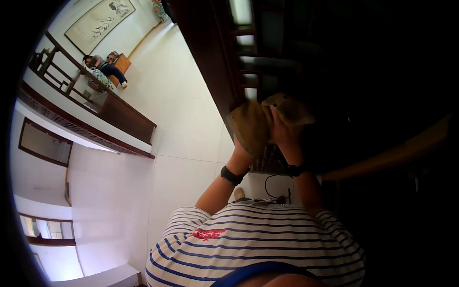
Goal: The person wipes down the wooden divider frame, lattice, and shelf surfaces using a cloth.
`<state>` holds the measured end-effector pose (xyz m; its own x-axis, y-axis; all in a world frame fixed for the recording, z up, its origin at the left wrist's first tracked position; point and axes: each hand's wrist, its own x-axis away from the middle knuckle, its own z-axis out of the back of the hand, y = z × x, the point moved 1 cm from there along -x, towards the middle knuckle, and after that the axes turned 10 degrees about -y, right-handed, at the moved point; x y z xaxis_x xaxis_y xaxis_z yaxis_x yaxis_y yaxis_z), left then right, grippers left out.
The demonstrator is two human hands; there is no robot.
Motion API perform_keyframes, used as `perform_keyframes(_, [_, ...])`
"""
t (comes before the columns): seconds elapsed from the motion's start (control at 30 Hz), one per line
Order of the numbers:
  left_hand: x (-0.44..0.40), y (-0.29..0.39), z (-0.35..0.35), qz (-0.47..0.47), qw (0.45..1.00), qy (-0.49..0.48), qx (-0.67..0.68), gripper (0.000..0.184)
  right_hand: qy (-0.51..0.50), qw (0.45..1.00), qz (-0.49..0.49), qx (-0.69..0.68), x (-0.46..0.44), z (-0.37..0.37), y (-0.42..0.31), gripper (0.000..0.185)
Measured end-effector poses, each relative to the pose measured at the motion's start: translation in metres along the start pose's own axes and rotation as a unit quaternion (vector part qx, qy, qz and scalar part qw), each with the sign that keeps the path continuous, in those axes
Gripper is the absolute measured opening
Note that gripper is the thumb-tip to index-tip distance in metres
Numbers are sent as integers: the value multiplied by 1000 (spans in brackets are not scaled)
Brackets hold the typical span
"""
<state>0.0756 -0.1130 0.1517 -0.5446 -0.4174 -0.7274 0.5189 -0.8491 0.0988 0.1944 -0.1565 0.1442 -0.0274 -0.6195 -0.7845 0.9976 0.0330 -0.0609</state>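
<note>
In the dim area beside a dark wooden lattice [248, 76], both my hands are on brownish-yellow cloth. A rounded piece of the cloth [249, 126] covers most of my left hand [241, 149], hiding its fingers. My right hand [285, 136] is closed on a crumpled part of the cloth [290, 111] that shows two small dark spots. I cannot tell whether these are one piece or two. Black bands circle both wrists, the left one [233, 175] more clearly lit. The hands are close together, just in front of the lattice.
A dark cable [272, 184] hangs near my waist. Pale tiled floor [181, 119] stretches to the left. Farther off, a person [103, 67] sits on a wooden bench beyond a wooden railing [124, 119]. A framed picture [100, 24] hangs on the wall. The right side is very dark.
</note>
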Motion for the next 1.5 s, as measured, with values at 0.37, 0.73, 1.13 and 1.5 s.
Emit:
perform_keyframes(0.37, [50,2,-10,-60,995,-73,44,26,-178,982,-66,-14,80,-16,21,30])
perform_keyframes(0.73, [71,-22,10,-39,966,-188,170,40,-108,983,-136,-62,101,14,26,45])
perform_keyframes(1.13, [21,-35,-45,34,956,-68,284,48,37,994,-80,-71,-17,70,42,64])
perform_keyframes(1.5, [51,-46,-117,11,980,-64,189,50,74,994,26,74,12,10,70,68])
